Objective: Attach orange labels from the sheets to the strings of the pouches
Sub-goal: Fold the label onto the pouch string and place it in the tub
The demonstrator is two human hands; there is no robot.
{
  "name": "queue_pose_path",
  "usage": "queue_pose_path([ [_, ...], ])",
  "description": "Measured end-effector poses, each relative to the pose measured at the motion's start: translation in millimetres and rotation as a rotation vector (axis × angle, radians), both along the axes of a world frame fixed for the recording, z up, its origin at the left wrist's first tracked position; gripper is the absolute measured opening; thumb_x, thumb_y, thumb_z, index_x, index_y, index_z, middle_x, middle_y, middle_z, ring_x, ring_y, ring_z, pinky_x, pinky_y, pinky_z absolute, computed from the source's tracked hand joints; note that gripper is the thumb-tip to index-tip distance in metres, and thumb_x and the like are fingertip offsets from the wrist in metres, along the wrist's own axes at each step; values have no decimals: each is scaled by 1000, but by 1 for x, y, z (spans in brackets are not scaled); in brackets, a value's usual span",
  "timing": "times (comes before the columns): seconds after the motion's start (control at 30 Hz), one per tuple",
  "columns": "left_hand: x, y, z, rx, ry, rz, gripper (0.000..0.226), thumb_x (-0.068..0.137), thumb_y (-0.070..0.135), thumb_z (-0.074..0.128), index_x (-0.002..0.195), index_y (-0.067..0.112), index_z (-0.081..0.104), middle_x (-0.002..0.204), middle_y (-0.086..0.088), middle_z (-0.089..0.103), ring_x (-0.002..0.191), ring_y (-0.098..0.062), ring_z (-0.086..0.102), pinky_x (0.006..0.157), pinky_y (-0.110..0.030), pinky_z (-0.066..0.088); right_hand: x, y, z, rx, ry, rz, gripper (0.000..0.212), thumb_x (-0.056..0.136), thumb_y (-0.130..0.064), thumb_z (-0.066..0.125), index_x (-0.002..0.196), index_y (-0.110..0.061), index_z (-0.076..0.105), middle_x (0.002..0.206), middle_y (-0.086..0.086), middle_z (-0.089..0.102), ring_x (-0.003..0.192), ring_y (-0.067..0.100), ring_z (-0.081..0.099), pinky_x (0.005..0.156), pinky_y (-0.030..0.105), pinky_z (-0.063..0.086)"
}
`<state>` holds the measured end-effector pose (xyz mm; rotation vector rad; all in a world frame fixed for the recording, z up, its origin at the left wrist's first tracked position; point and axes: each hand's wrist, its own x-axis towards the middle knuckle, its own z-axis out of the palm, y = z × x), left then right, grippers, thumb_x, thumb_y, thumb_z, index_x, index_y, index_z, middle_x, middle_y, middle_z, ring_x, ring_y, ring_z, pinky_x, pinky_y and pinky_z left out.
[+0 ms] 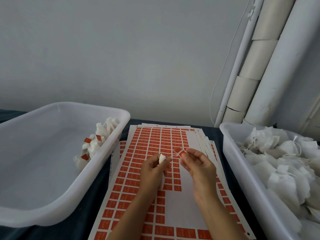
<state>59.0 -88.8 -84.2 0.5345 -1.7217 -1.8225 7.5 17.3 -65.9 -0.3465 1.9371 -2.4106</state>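
1. Head view, centre of the frame: a small white pouch (162, 158) is gripped in the curled left hand (152, 172), and its string (174, 155) is run across to the right hand (199, 168).
2. An orange label (180, 152) is pinched at the right fingertips, right on the string.
3. Handling guess: the pouch looks feather-light and soft, the string thin and limp, the label sticky, so it's best held by its edges.
4. The label sheets (152, 141) are spread below the hands; their print can't be read, too small.
5. Labelled pouches are piled in the left bin (69, 170); unlabelled ones fill the right bin (232, 170).
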Motion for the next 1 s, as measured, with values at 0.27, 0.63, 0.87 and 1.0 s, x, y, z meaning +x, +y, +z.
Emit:
queue_pose_path([
  [0.27, -1, 5, -4, -50, 3, -12, 15, 88, 23, 63, 77, 15, 68, 64, 1, 66, 61, -15, 62, 62, -24, 54, 9, -5, -15, -38, -99, -5, 11, 78, -23, 71, 87, -18, 69, 75, -6, 72, 73, 11, 70, 55, 16, 52],
  [0.63, 4, 3, 7, -17, 102, -79, 13, 93, 1, 51, 87, 8, 60, 80, -1, 71, 79, -15, 68, 67, -19, 54, 3, 5, -6, -139, -67, -16, 31, 71, -38, 66, 96, -19, 64, 88, -8, 72, 85, 9, 69, 60, 17, 54],
  [0.87, 8, 3, 10, -65, 93, -232, 26, 95, 4, 50, 94, 16, 73, 97, 8, 73, 80, -10, 68, 68, -18, 53, -5, 15, 4, -134, 42, -4, 28, 72, -37, 67, 94, -22, 64, 91, -8, 72, 86, 11, 69, 61, 19, 54],
  [1.0, 10, 6, 12, -83, 84, -283, 34, 96, 2, 47, 107, 24, 71, 109, 12, 70, 71, -16, 70, 67, -21, 54, -8, 21, 9, -92, 104, 49, 20, 76, -27, 69, 94, -20, 62, 90, -6, 72, 83, 14, 68, 59, 19, 53],
])
